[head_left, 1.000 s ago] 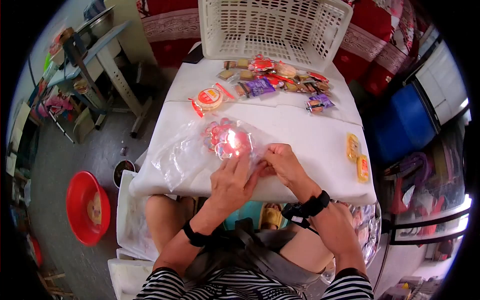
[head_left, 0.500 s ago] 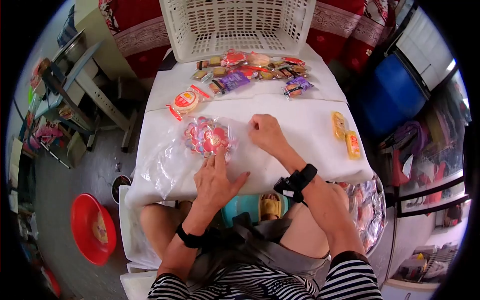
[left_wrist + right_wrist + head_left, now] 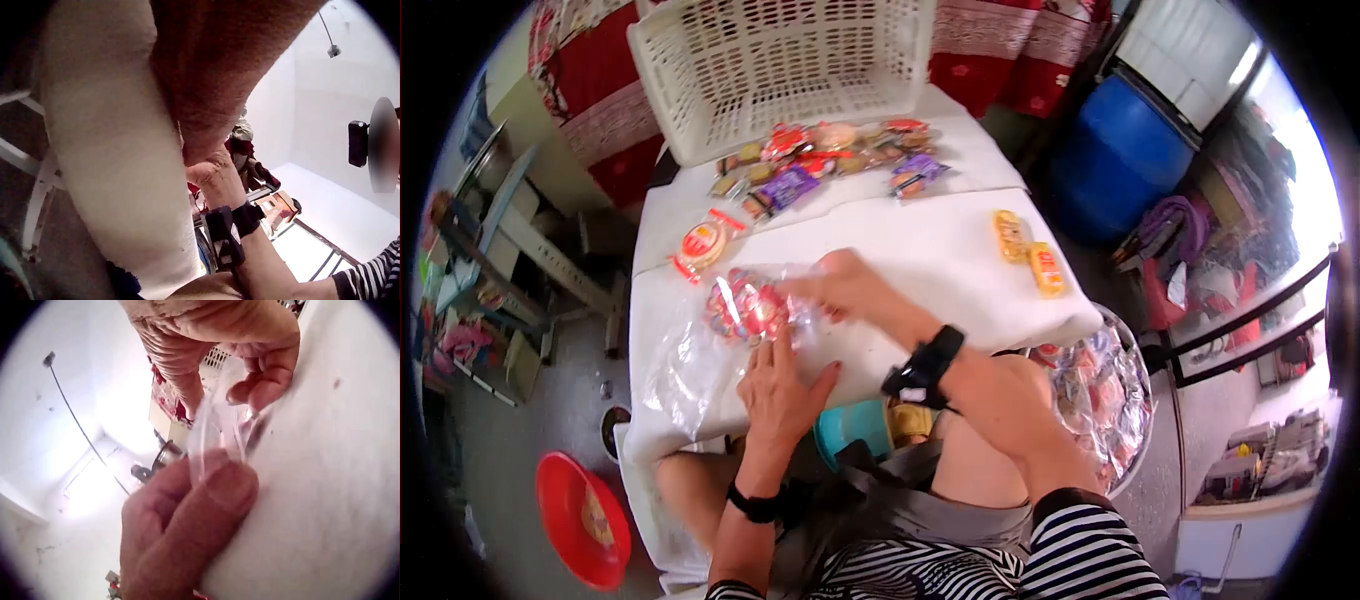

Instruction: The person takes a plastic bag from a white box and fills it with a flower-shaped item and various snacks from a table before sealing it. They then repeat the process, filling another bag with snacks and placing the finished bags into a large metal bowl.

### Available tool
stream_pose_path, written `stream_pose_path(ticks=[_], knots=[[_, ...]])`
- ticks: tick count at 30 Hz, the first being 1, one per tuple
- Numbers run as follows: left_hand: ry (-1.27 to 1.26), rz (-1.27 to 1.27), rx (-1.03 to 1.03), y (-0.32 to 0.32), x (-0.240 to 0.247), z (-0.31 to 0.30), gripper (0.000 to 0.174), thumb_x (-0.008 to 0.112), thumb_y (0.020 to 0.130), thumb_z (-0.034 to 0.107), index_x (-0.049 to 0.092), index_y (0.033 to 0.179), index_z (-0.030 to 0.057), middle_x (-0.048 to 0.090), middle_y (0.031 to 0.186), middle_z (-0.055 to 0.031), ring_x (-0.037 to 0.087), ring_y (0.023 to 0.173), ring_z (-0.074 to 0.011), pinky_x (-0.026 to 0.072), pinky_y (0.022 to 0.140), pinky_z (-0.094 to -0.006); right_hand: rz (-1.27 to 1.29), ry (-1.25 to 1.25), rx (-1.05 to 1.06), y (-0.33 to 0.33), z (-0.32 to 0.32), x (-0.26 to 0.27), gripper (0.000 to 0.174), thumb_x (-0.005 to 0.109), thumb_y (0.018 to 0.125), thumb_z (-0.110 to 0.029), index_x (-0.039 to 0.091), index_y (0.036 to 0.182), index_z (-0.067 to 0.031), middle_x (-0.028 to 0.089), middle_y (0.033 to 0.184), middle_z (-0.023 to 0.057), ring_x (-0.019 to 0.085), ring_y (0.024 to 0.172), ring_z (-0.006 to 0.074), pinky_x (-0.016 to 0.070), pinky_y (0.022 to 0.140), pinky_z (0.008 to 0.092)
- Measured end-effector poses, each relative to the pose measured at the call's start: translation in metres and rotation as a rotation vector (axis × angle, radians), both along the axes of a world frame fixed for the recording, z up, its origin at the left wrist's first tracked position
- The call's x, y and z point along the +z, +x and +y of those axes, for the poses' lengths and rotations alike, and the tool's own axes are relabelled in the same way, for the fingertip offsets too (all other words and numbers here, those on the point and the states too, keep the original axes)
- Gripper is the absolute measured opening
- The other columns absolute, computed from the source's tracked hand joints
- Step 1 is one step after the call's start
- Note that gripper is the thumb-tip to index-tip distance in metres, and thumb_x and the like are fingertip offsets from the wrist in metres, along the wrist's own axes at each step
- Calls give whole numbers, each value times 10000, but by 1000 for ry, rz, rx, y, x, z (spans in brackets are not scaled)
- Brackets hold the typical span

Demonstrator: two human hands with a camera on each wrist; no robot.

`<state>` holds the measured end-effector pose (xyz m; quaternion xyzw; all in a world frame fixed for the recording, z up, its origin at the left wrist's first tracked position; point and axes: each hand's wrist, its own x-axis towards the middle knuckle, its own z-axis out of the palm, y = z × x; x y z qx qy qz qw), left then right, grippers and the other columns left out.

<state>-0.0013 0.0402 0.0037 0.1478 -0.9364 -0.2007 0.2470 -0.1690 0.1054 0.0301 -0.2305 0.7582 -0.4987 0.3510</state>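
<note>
A clear plastic bag (image 3: 675, 385) lies on the white-covered table, with red flower-shaped packets (image 3: 750, 305) gathered inside its far end. My left hand (image 3: 775, 400) rests its straight fingers on the bag's near edge, thumb spread aside. From the right, my right hand (image 3: 860, 290) reaches over and pinches the bag's right edge, one finger stretched across it. Close up in the right wrist view, clear film (image 3: 219, 428) stands between the left thumb (image 3: 228, 490) and the bent fingers of the right hand. The left wrist view mostly shows hand and forearm; the fingertips are hidden there.
A round wrapped biscuit (image 3: 705, 240) lies beyond the bag. Farther back, assorted snack packets (image 3: 835, 150) lie before a white plastic basket (image 3: 785, 75). Two yellow packets (image 3: 1028, 253) sit at the right. A red basin (image 3: 570, 500) stands on the floor.
Both hands were together at the bag's edge; the right hand then lifted away to the right and has come back left over the bag. The left fingers flattened. The head view swung right.
</note>
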Motion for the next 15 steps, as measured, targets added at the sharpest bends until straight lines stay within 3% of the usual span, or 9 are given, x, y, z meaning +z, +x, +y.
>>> stream_pose_path(ticks=[3,4,5,6,7,9,10,12,15], knots=[[-160,150,-19,-2,-14,-4,740,759,642,334,465,1203,-48,588,977,-182,577,865,-345,484,696,-419,156,-42,17,16,-8,-9,417,788,621,-349,553,595,-6,544,537,61,510,442,129,412,392,277],[-39,46,1,1,-8,0,707,748,658,290,463,1210,-46,563,1131,-217,576,960,-373,475,794,-430,274,-85,-36,20,-12,-12,372,773,624,-301,560,603,2,548,537,66,523,469,141,427,428,290],[-45,52,0,1,-8,1,707,748,658,290,463,1210,-46,563,1131,-217,576,960,-373,475,794,-430,390,-129,-87,22,-15,-14,326,759,627,-253,567,610,11,553,538,70,535,495,154,442,464,304],[-63,104,-16,1,-7,0,700,755,649,292,473,1189,-52,577,1028,-194,580,882,-352,480,729,-419,403,-80,-64,24,-16,-11,204,701,666,-152,603,715,20,606,639,62,557,570,165,459,532,315],[-77,154,-30,1,-7,-1,694,762,640,294,484,1168,-59,591,924,-171,584,803,-332,486,664,-408,409,-83,-61,26,-17,-14,204,701,666,-152,603,715,20,606,639,62,557,570,165,459,532,315],[-51,186,-46,2,-7,-1,682,761,642,290,487,1161,-58,590,911,-171,582,796,-333,485,662,-406,-87,-571,-112,33,-19,-14,200,669,705,-102,616,854,20,631,768,53,562,628,130,454,527,291],[-23,215,-65,2,-7,-2,671,761,645,285,491,1155,-57,590,898,-171,580,789,-333,484,660,-404,-88,-571,-104,36,-19,-9,200,669,705,-102,616,854,20,631,768,53,562,628,130,454,527,291],[-10,221,-74,3,-10,-5,671,758,651,287,488,1157,-59,588,888,-170,578,785,-334,483,659,-406,-354,-479,-125,42,-13,1,257,644,728,-66,603,969,14,626,852,36,561,673,101,448,529,266],[-28,237,-97,4,-11,-6,665,752,662,287,484,1159,-65,584,870,-173,576,783,-338,481,659,-409,-251,-468,-86,44,-11,-10,202,655,728,-77,624,909,8,621,793,39,567,700,83,449,531,243]])
